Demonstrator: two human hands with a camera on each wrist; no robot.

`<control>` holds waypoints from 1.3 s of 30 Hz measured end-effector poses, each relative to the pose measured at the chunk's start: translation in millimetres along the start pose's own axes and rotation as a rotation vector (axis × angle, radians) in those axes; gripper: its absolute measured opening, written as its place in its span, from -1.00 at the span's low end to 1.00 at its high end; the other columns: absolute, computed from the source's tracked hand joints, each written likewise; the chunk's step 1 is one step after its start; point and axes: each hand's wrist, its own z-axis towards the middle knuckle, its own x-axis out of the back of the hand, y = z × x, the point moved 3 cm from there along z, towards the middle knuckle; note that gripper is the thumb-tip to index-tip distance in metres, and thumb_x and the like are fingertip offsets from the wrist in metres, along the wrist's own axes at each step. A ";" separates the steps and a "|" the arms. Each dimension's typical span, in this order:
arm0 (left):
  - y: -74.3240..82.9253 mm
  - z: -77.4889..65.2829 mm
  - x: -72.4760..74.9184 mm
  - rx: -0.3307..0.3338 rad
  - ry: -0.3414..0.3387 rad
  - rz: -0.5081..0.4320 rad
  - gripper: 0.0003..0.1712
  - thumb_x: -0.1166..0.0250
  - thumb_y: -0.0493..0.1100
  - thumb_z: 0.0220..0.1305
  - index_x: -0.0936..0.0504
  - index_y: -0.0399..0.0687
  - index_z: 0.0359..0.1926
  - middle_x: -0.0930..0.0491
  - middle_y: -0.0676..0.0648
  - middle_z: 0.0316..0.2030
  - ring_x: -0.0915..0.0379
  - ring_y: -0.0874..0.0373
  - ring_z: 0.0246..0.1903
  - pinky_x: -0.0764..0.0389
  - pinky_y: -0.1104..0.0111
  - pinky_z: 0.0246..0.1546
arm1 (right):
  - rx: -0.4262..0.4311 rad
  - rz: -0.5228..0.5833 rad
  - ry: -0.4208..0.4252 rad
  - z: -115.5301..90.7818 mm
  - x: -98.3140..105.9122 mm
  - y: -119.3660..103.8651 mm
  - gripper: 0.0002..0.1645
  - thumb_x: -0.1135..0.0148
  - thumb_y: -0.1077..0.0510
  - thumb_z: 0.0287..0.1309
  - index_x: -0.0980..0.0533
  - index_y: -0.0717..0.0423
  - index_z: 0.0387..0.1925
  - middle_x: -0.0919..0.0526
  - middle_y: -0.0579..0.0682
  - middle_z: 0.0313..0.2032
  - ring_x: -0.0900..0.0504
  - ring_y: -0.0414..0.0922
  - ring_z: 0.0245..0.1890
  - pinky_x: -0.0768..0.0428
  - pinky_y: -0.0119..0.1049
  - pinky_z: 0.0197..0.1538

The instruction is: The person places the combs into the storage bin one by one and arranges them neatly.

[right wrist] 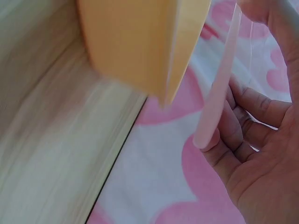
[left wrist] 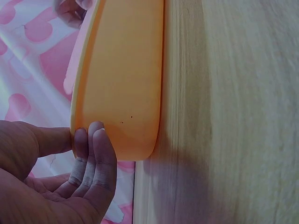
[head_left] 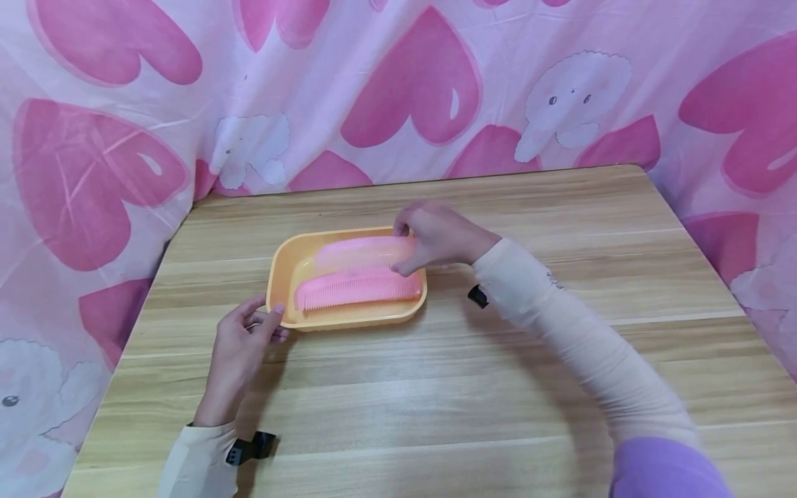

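A yellow-orange plastic tray (head_left: 286, 277) with rounded corners sits on the table. My left hand (head_left: 239, 349) grips its near left corner, thumb at the rim and fingers against the outer wall, as the left wrist view also shows. Inside lies a pink comb (head_left: 355, 290), its teeth toward me. Just behind it, a second, paler pink comb (head_left: 355, 250) is held by my right hand (head_left: 445, 235) over the tray's right end. In the right wrist view the held comb (right wrist: 219, 88) appears edge-on, between thumb and fingers, above the tray's rim.
The wood-grain table (head_left: 398, 401) stretches out around the tray. A pink curtain (head_left: 311, 104) with hearts and cartoon animals hangs along the back and both sides. Dark wrist-camera pieces (head_left: 252, 448) stick out below the sleeves.
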 end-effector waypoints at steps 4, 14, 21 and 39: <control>0.0 -0.3 0.1 -0.001 0.002 0.009 -0.32 -0.21 0.00 0.50 -0.29 -0.22 0.48 -0.66 -0.20 -0.18 -0.71 0.13 -0.32 -0.74 0.44 -0.25 | 0.031 -0.014 -0.032 8.1 -11.7 -13.2 -0.40 -0.60 -0.17 -0.18 -0.62 0.17 -0.24 -0.63 -0.04 -0.29 -0.52 -0.10 -0.24 -0.58 -0.26 -0.10; -0.7 -0.7 0.5 -0.008 0.003 0.011 -0.33 -0.21 -0.01 0.50 -0.30 -0.21 0.47 -0.65 -0.20 -0.19 -0.71 0.13 -0.32 -0.74 0.44 -0.24 | 0.022 -0.034 -0.093 18.4 -37.5 -27.0 -0.39 -0.60 -0.16 -0.17 -0.62 0.21 -0.23 -0.58 -0.04 -0.27 -0.49 -0.12 -0.24 -0.57 -0.31 -0.15; -0.5 0.8 0.4 -0.007 -0.013 -0.008 -0.32 -0.22 0.00 0.49 -0.30 -0.23 0.47 -0.65 -0.18 -0.20 -0.70 0.16 -0.33 -0.75 0.43 -0.25 | -0.019 -0.035 -0.124 16.5 -50.7 -23.5 -0.40 -0.59 -0.18 -0.14 -0.58 0.18 -0.24 -0.54 -0.05 -0.32 -0.47 -0.13 -0.29 -0.51 -0.32 -0.23; 8.8 -5.4 13.9 -0.219 0.093 0.330 -0.34 -0.14 0.14 0.51 -0.45 -0.28 0.35 -0.72 -0.22 -0.24 -0.70 0.01 -0.32 -0.62 0.41 -0.42 | -0.011 -0.042 -0.016 -8.4 -47.7 -27.1 -0.21 -0.50 -0.24 0.09 -0.55 0.26 0.12 -0.55 0.07 0.07 -0.48 -0.04 0.11 -0.57 -0.20 0.17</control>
